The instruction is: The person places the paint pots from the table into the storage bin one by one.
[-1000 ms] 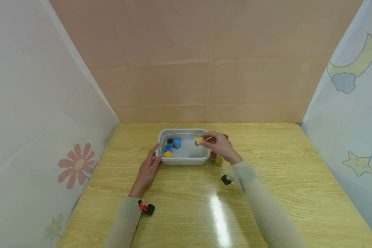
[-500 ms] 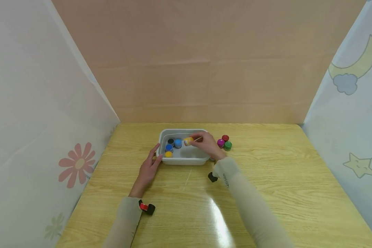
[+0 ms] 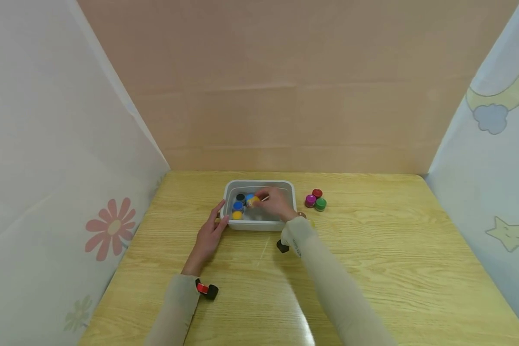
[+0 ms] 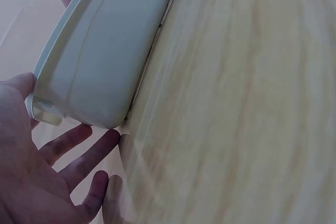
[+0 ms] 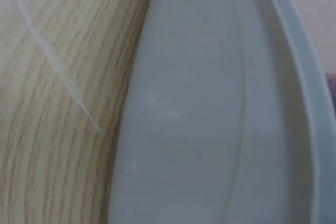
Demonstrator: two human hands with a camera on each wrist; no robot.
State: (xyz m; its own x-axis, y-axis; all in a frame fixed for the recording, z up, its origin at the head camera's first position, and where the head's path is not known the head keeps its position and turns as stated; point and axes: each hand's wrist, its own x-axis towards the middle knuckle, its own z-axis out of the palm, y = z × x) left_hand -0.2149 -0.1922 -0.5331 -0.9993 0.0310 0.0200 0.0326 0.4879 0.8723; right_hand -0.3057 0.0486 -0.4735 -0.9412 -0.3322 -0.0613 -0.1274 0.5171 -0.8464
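Note:
My right hand (image 3: 274, 201) pinches a small yellow jar (image 3: 253, 202), tilted, inside a light grey plastic bin (image 3: 259, 222). Close by it in the bin are a light blue-lidded jar (image 3: 249, 196), a black-lidded one (image 3: 240, 197), a blue-lidded jar (image 3: 238, 205) and a yellow-lidded jar (image 3: 237, 215). At the bin's left end rests my left hand (image 3: 208, 235). In the left wrist view its thumb touches the rim and the spread, fairly straight fingers (image 4: 76, 139) lie against the end wall. The right wrist view shows mostly the bin's outer wall (image 5: 178, 103).
Right of the bin, red (image 3: 317, 192), magenta (image 3: 310, 200) and green (image 3: 320, 204) jars stand grouped on the wooden table (image 3: 398, 250). A brown jar (image 3: 302, 215) and a yellow one are partly hidden by my right sleeve. Fabric walls enclose the table.
My right hand has carried the yellow jar leftward and down among the jars in the bin. My left hand stays at the bin's left end.

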